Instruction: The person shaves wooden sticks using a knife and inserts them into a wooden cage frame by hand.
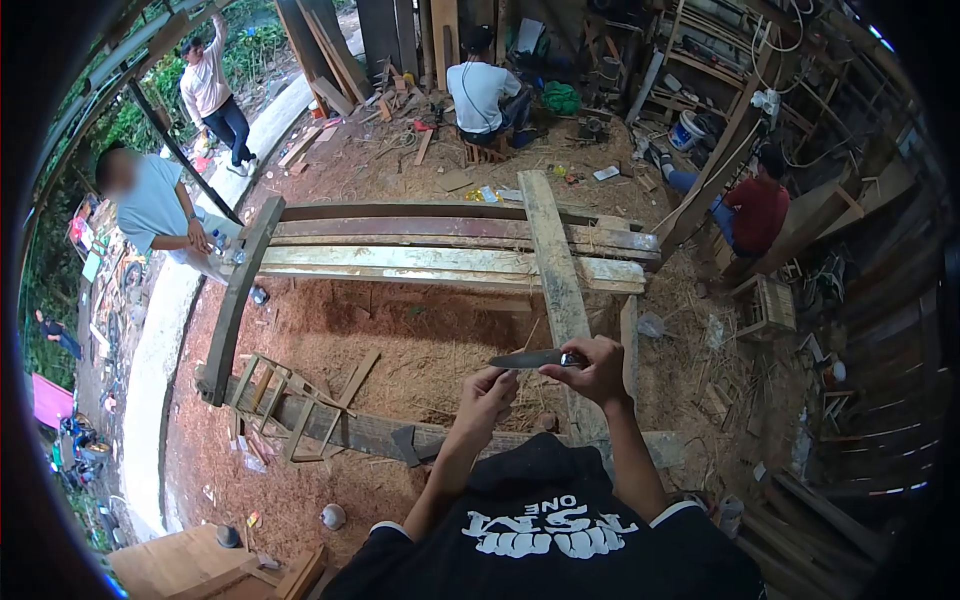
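My right hand [597,372] is wrapped round the handle of a knife [530,359]. The blade lies level and points left, in front of my chest. Just under the blade near its tip, my left hand [486,397] is closed with its fingers pressed together. Whatever those fingers hold, if anything, is too small to make out. Beyond the knife a worn timber [552,255] runs away from me across a stack of long boards [400,262].
A beam [370,432] with a dark flat blade-like piece [408,446] crosses before me. A small wooden frame [290,405] leans on it. One person [160,205] stands left, another [215,95] behind; two sit, at the back [480,95] and right [755,215]. Shavings cover the ground.
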A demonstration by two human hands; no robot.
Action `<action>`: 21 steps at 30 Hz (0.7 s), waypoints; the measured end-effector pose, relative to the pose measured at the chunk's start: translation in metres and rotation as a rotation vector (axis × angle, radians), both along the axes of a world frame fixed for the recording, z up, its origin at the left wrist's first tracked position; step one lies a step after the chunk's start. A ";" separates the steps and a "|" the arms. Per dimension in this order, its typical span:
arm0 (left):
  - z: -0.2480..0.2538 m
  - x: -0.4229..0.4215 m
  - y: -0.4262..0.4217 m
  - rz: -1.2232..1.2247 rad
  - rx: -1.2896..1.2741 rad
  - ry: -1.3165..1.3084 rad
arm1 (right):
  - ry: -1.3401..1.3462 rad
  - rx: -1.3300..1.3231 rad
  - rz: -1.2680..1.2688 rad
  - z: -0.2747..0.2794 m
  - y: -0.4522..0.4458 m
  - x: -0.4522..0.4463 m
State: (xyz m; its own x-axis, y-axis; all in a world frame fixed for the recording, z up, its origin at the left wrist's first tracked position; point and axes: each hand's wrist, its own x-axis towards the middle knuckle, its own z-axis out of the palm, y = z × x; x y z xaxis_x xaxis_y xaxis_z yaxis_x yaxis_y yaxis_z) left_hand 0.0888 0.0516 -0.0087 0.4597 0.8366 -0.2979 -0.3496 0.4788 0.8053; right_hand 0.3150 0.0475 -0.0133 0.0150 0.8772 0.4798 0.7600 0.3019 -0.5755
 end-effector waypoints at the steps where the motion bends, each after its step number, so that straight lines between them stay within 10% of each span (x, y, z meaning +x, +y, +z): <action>1: 0.002 0.000 -0.001 0.011 -0.014 -0.007 | -0.016 0.006 -0.004 0.000 0.000 -0.001; 10: 0.002 -0.031 -0.024 -0.005 -0.043 0.003 | 0.060 -0.031 -0.475 -0.017 -0.001 0.047; 21: 0.005 -0.038 -0.030 -0.023 -0.063 -0.026 | 0.233 -0.085 -0.015 0.012 -0.049 -0.058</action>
